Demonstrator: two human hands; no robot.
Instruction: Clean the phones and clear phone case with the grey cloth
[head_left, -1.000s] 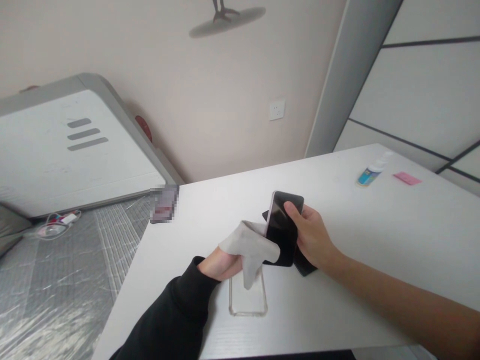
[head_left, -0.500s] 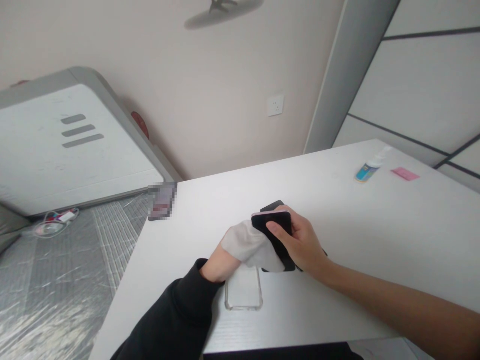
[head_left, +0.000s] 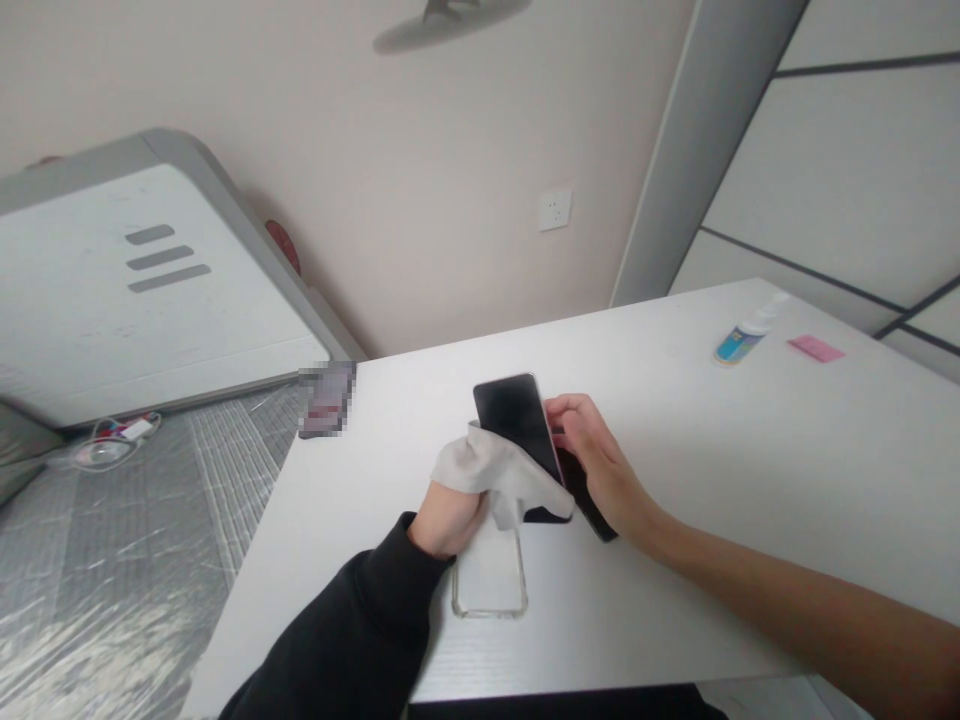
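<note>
A smartphone (head_left: 514,405) with a dark screen and pale edge is tilted above the white table, screen up. My left hand (head_left: 450,515), in a black sleeve, is closed on the phone through a light grey cloth (head_left: 484,465); its fingers are mostly hidden by the cloth. Along the phone's right edge is my right hand (head_left: 604,465), fingers partly bent and apart, nothing plainly gripped. Under that hand lies a flat black object (head_left: 596,515), partly covered. A clear phone case (head_left: 491,580) rests on the table below my left hand.
The white table (head_left: 675,620) carries a small spray bottle (head_left: 742,338) and a pink packet (head_left: 816,348) at the far right. A blurred-out item (head_left: 326,400) sits at the left corner. Behind stand a wall with a socket (head_left: 555,210) and a white panel (head_left: 150,340).
The phone has shifted left and turned screen up in my left hand with the cloth. My right hand has let go of it and stays at its right side.
</note>
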